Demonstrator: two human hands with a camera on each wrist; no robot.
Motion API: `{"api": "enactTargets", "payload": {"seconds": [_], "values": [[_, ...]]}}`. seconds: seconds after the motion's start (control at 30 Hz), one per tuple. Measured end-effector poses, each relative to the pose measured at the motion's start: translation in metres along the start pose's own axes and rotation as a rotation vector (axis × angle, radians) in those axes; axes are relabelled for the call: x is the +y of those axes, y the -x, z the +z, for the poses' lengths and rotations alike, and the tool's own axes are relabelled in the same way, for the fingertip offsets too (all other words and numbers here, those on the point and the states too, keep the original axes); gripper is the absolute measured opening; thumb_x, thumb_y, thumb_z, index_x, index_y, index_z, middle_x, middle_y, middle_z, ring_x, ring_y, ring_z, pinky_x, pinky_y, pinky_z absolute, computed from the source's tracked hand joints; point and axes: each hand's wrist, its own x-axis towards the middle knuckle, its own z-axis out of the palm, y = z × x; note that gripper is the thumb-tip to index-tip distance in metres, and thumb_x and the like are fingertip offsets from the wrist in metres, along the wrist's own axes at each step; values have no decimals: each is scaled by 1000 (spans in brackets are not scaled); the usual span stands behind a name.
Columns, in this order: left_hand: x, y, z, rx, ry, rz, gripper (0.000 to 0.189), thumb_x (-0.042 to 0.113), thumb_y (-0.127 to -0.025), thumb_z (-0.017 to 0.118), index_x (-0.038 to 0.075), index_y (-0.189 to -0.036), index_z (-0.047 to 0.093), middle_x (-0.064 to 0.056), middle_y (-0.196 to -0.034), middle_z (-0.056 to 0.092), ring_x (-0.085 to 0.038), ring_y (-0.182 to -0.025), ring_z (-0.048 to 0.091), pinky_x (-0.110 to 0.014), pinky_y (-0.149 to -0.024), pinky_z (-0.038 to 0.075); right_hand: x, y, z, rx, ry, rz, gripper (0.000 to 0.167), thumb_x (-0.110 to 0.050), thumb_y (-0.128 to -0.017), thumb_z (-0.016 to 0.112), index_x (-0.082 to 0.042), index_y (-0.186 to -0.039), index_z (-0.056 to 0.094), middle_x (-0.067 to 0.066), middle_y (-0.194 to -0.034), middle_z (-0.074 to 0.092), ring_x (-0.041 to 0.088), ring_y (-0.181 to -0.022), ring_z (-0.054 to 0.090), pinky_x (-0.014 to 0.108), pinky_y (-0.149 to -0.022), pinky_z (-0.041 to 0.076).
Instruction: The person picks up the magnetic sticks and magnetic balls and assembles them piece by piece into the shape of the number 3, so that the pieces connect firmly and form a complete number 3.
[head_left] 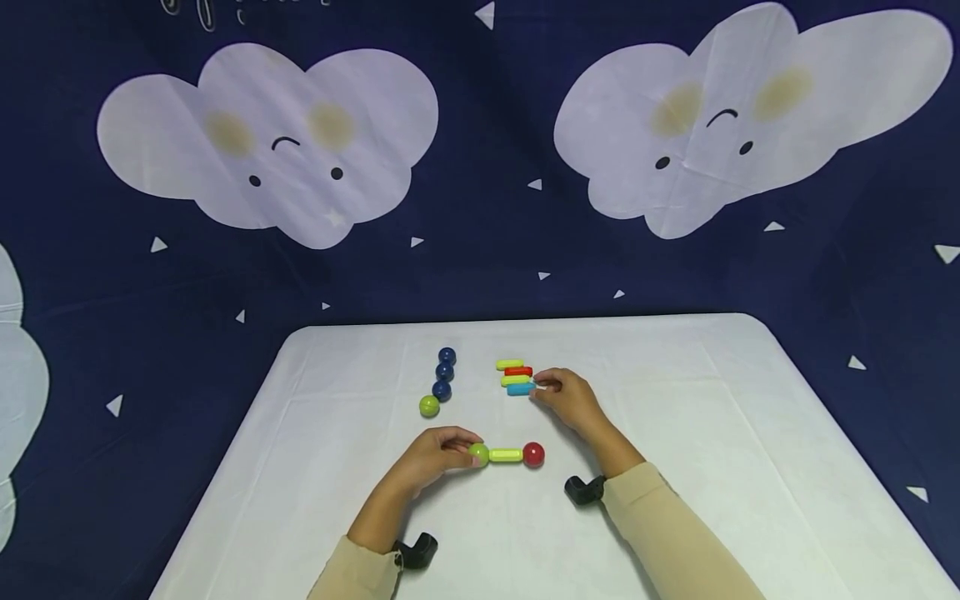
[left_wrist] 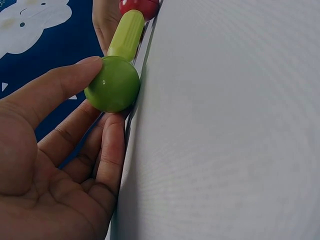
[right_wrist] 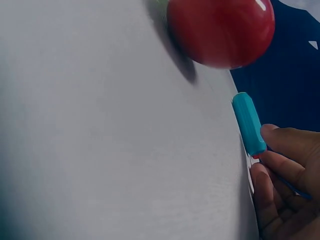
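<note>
In the head view, my left hand point(head_left: 437, 457) pinches a green ball point(head_left: 478, 454) between thumb and fingers. A yellow-green stick point(head_left: 506, 455) joins that ball to a red ball point(head_left: 533, 454). In the left wrist view, the thumb rests on top of the green ball point(left_wrist: 113, 84). Farther back, my right hand point(head_left: 572, 398) has thumb and fingertips at the right end of a blue stick point(head_left: 521, 389). The right wrist view shows the thumb and index finger pinching the end of this blue stick point(right_wrist: 248, 123).
Behind the blue stick lie a yellow stick point(head_left: 515, 381), a red stick point(head_left: 518, 372) and another yellow stick point(head_left: 510, 365). Several dark blue balls point(head_left: 445, 372) form a row to the left, with a loose green ball point(head_left: 429, 406) at its near end. All rest on a white table point(head_left: 675, 400).
</note>
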Motion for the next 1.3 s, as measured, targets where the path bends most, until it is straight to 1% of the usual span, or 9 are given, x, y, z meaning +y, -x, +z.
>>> {"api": "enactTargets", "payload": {"seconds": [0.2, 0.43, 0.57, 0.77, 0.87, 1.0, 1.1, 1.2, 1.3], "values": [[0, 0, 0, 5, -12, 0, 35, 14, -81, 83, 5, -114, 73, -3, -97, 71, -13, -88, 63, -25, -78, 52, -1, -3, 3, 6, 42, -35, 26, -21, -86, 80, -9, -110, 75, 9, -100, 64, 19, -86, 57, 29, -76, 43], [2, 0, -1, 18, -28, -4, 35, 15, -81, 83, 6, -114, 73, -3, -96, 71, -13, -87, 62, -26, -78, 52, -3, -4, 3, 9, 76, -50, 23, -20, -87, 79, -10, -108, 76, 9, -99, 63, 20, -87, 56, 31, -77, 43], [3, 0, 0, 18, -27, -5, 35, 15, -81, 83, 6, -114, 73, -3, -96, 70, -13, -87, 62, -26, -78, 51, -2, -4, 2, -1, 80, -40, 21, -22, -88, 78, -12, -106, 76, 7, -98, 64, 19, -87, 56, 31, -78, 43], [1, 0, 1, 18, -28, -9, 36, 16, -80, 84, 7, -113, 74, -2, -95, 70, -14, -87, 61, -26, -78, 51, 3, 2, -3, -30, -39, 22, 18, -22, -89, 76, -14, -105, 73, 3, -93, 67, 18, -86, 58, 29, -77, 45], [1, 0, 1, 18, -25, -9, 35, 15, -80, 84, 6, -113, 74, -3, -95, 69, -14, -87, 61, -27, -77, 51, 7, 5, -5, -40, -103, 43, 19, -21, -90, 75, -14, -107, 72, 3, -98, 71, 16, -88, 61, 27, -78, 47], [0, 0, 2, 18, -20, -8, 35, 14, -80, 83, 6, -113, 73, -3, -95, 69, -14, -87, 61, -27, -77, 51, 10, 9, -9, -57, -194, 60, 21, -18, -92, 73, -9, -110, 70, 6, -100, 73, 14, -86, 64, 26, -75, 51], [0, 0, 2, 17, -23, -7, 35, 14, -80, 83, 6, -113, 73, -3, -96, 70, -14, -87, 62, -26, -78, 51, 12, 13, -11, -68, -243, 76, 23, -17, -92, 72, -6, -111, 69, 7, -97, 73, 14, -82, 64, 26, -73, 51], [0, 1, 2, 17, -25, -7, 36, 15, -80, 83, 6, -113, 73, -3, -96, 70, -14, -87, 62, -26, -78, 51, 12, 16, -13, -73, -277, 92, 24, -18, -92, 71, -5, -112, 69, 7, -96, 73, 16, -82, 65, 28, -75, 52], [0, 1, 2, 19, -28, -9, 35, 15, -81, 84, 7, -113, 73, -3, -96, 70, -14, -87, 62, -26, -78, 51, 14, 20, -14, -86, -317, 101, 25, -19, -93, 70, -5, -114, 68, 8, -99, 73, 17, -87, 66, 29, -80, 55]]}}
